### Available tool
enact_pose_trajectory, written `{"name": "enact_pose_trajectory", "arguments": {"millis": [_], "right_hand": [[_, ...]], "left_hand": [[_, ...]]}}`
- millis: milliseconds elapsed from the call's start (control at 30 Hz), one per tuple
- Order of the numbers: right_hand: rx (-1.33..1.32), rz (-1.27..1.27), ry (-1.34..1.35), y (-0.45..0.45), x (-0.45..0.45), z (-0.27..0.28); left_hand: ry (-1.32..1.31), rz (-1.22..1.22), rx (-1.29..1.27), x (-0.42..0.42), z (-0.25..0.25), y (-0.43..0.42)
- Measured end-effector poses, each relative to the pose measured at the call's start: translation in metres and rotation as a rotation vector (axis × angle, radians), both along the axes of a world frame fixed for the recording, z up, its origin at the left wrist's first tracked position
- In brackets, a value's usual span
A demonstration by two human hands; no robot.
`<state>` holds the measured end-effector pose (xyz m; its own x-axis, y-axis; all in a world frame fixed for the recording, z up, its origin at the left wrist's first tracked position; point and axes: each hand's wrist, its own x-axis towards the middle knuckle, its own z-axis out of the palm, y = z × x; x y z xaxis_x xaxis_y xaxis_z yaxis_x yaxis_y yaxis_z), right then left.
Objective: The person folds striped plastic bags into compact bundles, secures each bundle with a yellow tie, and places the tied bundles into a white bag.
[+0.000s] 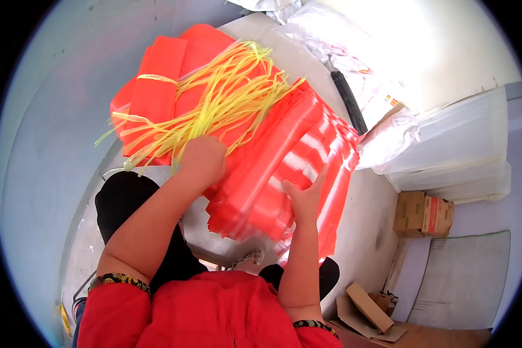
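Note:
A thick stack of shiny red plastic sheets or bags (261,168) lies fanned out in front of me. Across its upper left spreads a loose bundle of yellow plastic strips (232,93). My left hand (205,159) is closed in a fist where the strips converge, its knuckles up; the fingertips are hidden. On the right part of the stack rests my right hand (306,197), thumb and forefinger apart. Its other fingers are hard to make out. Behind the strips sits a folded red bundle (156,81) bound with a yellow tie.
White plastic sacks (330,29) and a black roll (349,101) lie beyond the stack. A cardboard box (423,214) stands at the right by the wall. Flattened cardboard (368,310) lies at lower right, near a grey panel (464,278). My knees are under the stack.

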<state>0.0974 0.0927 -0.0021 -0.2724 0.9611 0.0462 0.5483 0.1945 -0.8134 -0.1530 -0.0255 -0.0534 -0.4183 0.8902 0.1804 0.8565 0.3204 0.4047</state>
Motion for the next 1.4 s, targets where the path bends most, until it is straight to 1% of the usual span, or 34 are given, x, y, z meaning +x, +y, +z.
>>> {"name": "enact_pose_trajectory", "arguments": {"millis": [67,100,167,267,367,467,567,600,667,700,767,800,867,900,967,1033,1100,1167,1200,1267,1300,1400], "right_hand": [[-0.122,-0.047,0.098,-0.012,-0.01,0.023],[-0.183,-0.07,0.148,-0.017,-0.013,0.031],[-0.234,-0.091,0.24,-0.013,-0.008,0.028],[-0.349,-0.109,0.404,-0.008,0.002,0.021],[-0.425,-0.109,0.57,-0.018,0.002,0.02],[-0.475,-0.063,0.694,-0.033,-0.005,0.018],[-0.513,-0.01,0.756,-0.043,-0.013,0.027],[-0.523,0.006,0.77,-0.044,-0.013,0.031],[-0.531,-0.094,0.701,-0.039,-0.012,0.03],[-0.536,-0.145,0.666,-0.037,-0.01,0.029],[-0.555,-0.152,0.743,-0.032,-0.004,0.023],[-0.565,-0.157,0.781,-0.03,0.0,0.02],[-0.54,-0.161,0.751,-0.028,0.003,0.014],[-0.528,-0.161,0.736,-0.026,0.004,0.012],[-0.452,-0.102,0.622,-0.021,0.006,0.002],[-0.352,-0.035,0.512,-0.016,0.007,-0.004],[-0.23,0.042,0.403,-0.01,0.011,-0.006],[-0.388,0.03,0.272,-0.011,0.018,0.022],[-0.467,0.023,0.205,-0.01,0.025,0.033],[-0.268,0.117,-0.063,-0.003,0.043,0.028],[-0.169,0.163,-0.197,-0.001,0.051,0.025],[0.064,0.232,-0.359,0.004,0.071,0.018]], "left_hand": [[-0.072,0.024,0.058,0.0,0.01,-0.001],[-0.215,0.012,0.103,-0.001,0.017,-0.002],[-0.503,-0.015,0.192,-0.001,0.031,-0.004],[-0.948,-0.143,0.218,0.004,0.031,0.004],[-0.994,-0.185,0.181,0.029,0.05,0.005],[-0.799,-0.406,0.212,0.057,0.047,0.01],[-0.559,-0.573,-0.001,0.077,0.027,0.02],[-0.648,-0.566,-0.015,0.08,0.023,0.02],[-0.826,-0.552,-0.044,0.082,0.017,0.019],[-0.837,-0.496,0.006,0.081,0.018,0.021],[-0.859,-0.383,0.103,0.075,0.02,0.028],[-1.184,-0.324,0.066,0.072,0.029,0.03],[-1.83,-0.17,-0.022,0.068,0.048,0.031],[-1.711,-0.209,0.021,0.074,0.038,0.033],[-1.471,-0.282,0.102,0.088,0.008,0.039],[-1.401,-0.234,0.054,0.083,0.034,0.031],[-1.3,-0.224,0.049,0.08,0.043,0.029],[-1.168,-0.251,0.086,0.074,0.041,0.032],[-1.111,-0.27,0.046,0.07,0.043,0.035],[-0.997,-0.31,-0.032,0.064,0.05,0.037],[-0.959,-0.309,0.013,0.064,0.048,0.038],[-0.867,-0.308,0.107,0.067,0.042,0.04]]}}
